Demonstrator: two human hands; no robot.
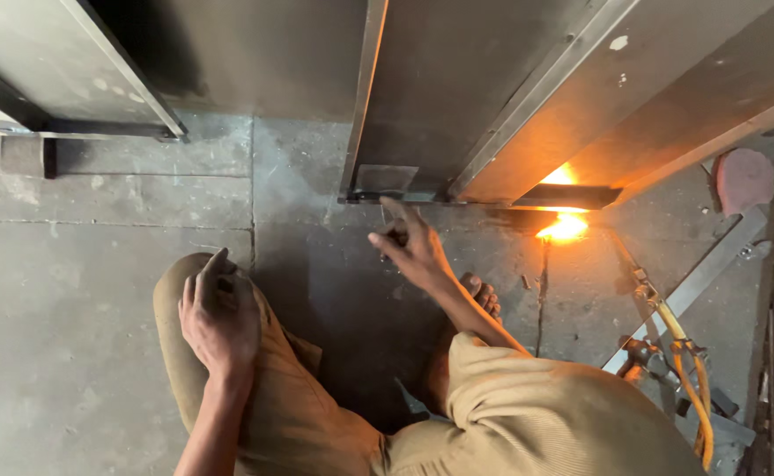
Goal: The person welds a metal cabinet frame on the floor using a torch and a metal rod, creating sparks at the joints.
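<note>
Left hand: laid open on the bent knee, nothing held.
Right hand: fingers stretched to the steel frame, nothing visibly gripped.
Flame: lit beside the frame.

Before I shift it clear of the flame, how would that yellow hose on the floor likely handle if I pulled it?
The yellow hose bends in loops beside the torch, so it is probably floppy and would drag rather than slide as one piece. It joins metal fittings, so a tug would likely pull the torch along. The flame burns near the steel frame.
</note>
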